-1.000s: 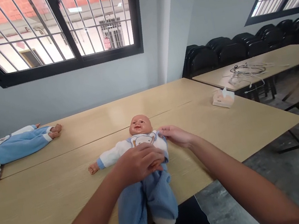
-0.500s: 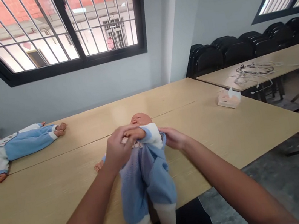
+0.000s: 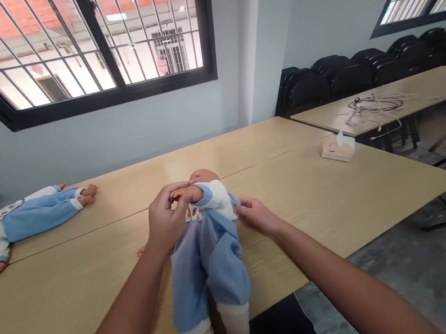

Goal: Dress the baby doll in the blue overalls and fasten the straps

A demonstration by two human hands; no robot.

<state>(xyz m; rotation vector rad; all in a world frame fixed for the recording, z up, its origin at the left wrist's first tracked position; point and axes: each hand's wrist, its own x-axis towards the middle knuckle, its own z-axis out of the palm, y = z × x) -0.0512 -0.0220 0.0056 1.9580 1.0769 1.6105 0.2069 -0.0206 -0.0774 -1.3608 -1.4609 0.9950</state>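
Note:
A baby doll [image 3: 208,260] in a blue and white fleece outfit lies on its back on the table, its feet toward me. My left hand [image 3: 168,216] is closed around the doll's forearm and hand, holding that arm bent across the chest. At the doll's side, my right hand [image 3: 255,214] pinches a blue edge of the outfit and pulls it out from the body. The doll's head [image 3: 204,175] shows only partly behind its raised arm. Its other hand is mostly hidden by my left wrist.
A second doll [image 3: 38,216] in the same kind of outfit lies at the table's left. A tissue box [image 3: 338,148] stands on the right part of the wooden table [image 3: 305,199]. Tangled cables [image 3: 379,105] lie on another table behind, near stacked black chairs [image 3: 345,78].
My right hand has drawn slightly back from the doll, stretching the blue cloth outward. My left hand still holds the doll's arm. The view has shifted a little.

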